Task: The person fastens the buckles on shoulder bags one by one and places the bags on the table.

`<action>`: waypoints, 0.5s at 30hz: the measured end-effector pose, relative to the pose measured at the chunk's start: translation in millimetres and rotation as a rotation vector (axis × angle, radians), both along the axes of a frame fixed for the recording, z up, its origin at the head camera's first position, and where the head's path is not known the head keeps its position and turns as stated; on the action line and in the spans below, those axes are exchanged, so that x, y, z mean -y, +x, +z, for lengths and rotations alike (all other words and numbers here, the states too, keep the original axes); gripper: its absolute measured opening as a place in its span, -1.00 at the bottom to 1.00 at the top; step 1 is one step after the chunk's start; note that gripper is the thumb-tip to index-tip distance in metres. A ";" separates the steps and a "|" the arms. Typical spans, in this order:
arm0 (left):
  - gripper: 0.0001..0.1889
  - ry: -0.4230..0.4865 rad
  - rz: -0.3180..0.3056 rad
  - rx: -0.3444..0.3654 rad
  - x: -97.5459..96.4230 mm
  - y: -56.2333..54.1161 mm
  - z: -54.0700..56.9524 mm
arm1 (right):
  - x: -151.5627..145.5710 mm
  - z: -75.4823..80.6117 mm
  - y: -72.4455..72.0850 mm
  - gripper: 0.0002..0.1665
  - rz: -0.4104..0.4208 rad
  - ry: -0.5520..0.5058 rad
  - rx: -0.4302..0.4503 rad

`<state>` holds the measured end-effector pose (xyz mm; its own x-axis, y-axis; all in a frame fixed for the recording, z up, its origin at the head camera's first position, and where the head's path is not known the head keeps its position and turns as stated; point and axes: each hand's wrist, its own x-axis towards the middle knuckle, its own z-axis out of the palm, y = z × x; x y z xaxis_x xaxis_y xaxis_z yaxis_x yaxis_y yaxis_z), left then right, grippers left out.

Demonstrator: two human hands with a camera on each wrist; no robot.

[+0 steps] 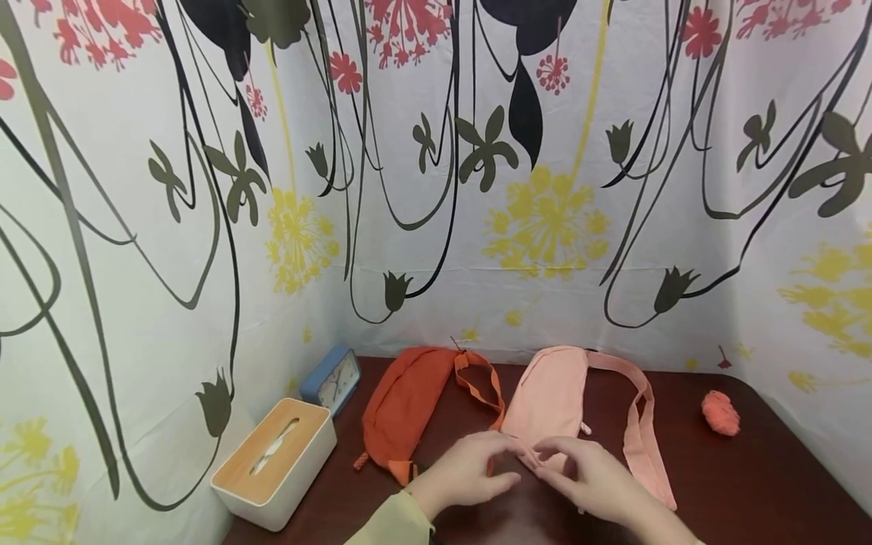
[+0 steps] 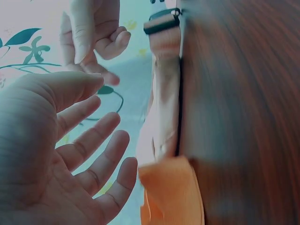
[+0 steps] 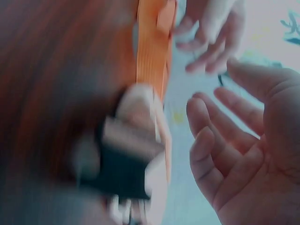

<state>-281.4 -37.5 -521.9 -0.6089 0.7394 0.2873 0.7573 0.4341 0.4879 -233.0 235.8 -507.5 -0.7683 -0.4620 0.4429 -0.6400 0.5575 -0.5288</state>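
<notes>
Against white fabric [image 1: 422, 242] printed with trailing stems and flowers, we saw a dark wood-grained table [image 1: 770, 469]. The wrist views gave us what the head view did not: a black buckle [image 2: 161, 23] on a pale strap, blurred from the right wrist. They also showed the left hand [image 1: 463, 471] and right hand [image 1: 593, 477] apart and empty, fingers loosely bent; in the head view both overlapped the near end of the pink belt bag [image 1: 548, 393]. That bag lay on the table, smooth and elongated, its wide strap trailing rightward. Left of it we noted an orange belt bag [image 1: 409, 401], matte cloth with ribbed webbing [image 3: 152, 56].
</notes>
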 end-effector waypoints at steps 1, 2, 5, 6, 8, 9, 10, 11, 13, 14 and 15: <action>-0.63 -0.010 -0.009 -0.014 -4.0 0.3 0.1 | -11.3 0.5 0.5 -0.71 0.002 0.007 0.003; -0.61 -0.021 -0.015 -0.025 -7.8 0.4 0.1 | -23.0 1.2 0.5 -0.71 0.003 0.014 0.014; -0.57 -0.060 -0.022 -0.045 -18.2 0.8 -0.7 | -60.1 4.2 0.1 -0.71 -0.010 0.051 0.072; -0.57 -0.072 -0.026 -0.050 -21.3 1.0 -1.2 | -72.7 5.2 0.2 -0.70 -0.016 0.061 0.118; -0.55 -0.085 -0.031 -0.054 -27.4 1.7 -2.0 | -97.1 7.4 1.1 -0.67 -0.018 0.080 0.236; -0.55 -0.089 -0.036 -0.054 -30.0 2.4 -2.5 | -108.8 8.0 1.9 -0.65 -0.017 0.088 0.286; -0.55 -0.090 -0.043 -0.050 -32.6 3.2 -2.7 | -119.6 7.6 2.9 -0.62 -0.021 0.106 0.314; -0.55 -0.092 -0.051 -0.045 -35.1 4.0 -3.0 | -130.3 7.2 4.1 -0.60 -0.019 0.120 0.346; -0.55 -0.100 -0.066 -0.039 -39.6 6.0 -2.7 | -150.0 5.8 7.1 -0.55 0.006 0.155 0.370; -0.54 -0.105 -0.072 -0.036 -41.6 7.0 -2.4 | -158.8 4.6 8.6 -0.52 0.021 0.161 0.394; -0.54 -0.111 -0.077 -0.036 -43.5 7.9 -2.0 | -166.9 3.5 10.0 -0.49 0.028 0.169 0.422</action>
<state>-273.4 6.0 -524.0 -0.5396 0.8123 0.2213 0.8067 0.4236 0.4121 -222.9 402.6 -504.1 -0.8517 -0.5240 0.0100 -0.4038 0.6438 -0.6499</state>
